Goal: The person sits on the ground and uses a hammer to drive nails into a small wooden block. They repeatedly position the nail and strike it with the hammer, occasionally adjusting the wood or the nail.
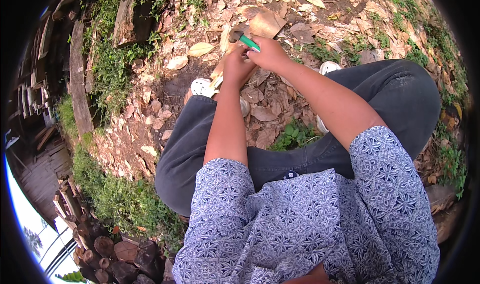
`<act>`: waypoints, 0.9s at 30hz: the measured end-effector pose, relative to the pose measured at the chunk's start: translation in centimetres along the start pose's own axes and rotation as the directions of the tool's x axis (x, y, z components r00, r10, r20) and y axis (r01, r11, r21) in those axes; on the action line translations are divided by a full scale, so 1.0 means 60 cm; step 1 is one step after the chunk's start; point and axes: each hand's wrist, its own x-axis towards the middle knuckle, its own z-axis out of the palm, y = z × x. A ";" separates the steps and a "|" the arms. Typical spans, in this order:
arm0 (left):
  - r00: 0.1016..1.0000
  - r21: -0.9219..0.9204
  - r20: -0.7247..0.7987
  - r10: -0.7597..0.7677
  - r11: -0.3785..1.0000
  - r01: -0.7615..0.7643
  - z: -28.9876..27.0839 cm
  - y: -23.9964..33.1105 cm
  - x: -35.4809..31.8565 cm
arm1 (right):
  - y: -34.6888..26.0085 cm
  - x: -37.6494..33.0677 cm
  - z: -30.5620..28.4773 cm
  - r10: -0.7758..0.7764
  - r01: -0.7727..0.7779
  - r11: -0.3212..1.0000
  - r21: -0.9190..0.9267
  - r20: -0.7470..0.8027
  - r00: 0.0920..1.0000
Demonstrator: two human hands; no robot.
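My right hand (267,54) is wrapped round the green handle of a hammer (250,43), whose dull brownish head points away to the left. Just beside it, my left hand (236,68) is closed, its fingertips close to the right hand's fingers. What those left fingers hold, if anything, is hidden. A pale strip of wood (218,70) shows beside the left hand, running down toward my left shoe. Beyond both hands lies a flat tan piece of wood or board (267,23) on the leaves.
Dry leaves (262,113) cover the ground around me. My legs are bent outward, with white shoes (202,87) near the hands. Old planks (80,79) and green plants (107,69) stand on the left. Cut logs (125,251) are piled at the lower left.
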 end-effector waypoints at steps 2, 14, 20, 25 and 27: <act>0.999 0.015 -0.015 0.041 0.999 -0.041 0.001 -0.008 0.001 | -0.001 -0.001 0.003 0.034 -0.034 0.999 -0.003 -0.002 0.999; 1.000 0.007 -0.011 0.000 1.000 0.000 0.000 0.005 0.003 | -0.009 -0.015 -0.011 0.195 -0.205 0.971 -0.126 -0.089 0.977; 0.981 0.349 -0.074 0.182 0.926 -0.146 -0.011 -0.022 -0.007 | 0.023 -0.015 -0.014 0.180 -0.192 0.967 -0.167 -0.088 0.980; 0.982 0.635 -0.092 -0.165 0.750 0.185 -0.024 -0.067 -0.063 | 0.032 -0.020 -0.015 0.213 -0.207 0.949 -0.236 -0.001 0.977; 0.977 0.564 -0.105 -0.187 0.798 0.214 -0.031 -0.091 -0.066 | 0.026 -0.023 -0.019 0.232 -0.209 0.945 -0.251 0.063 0.971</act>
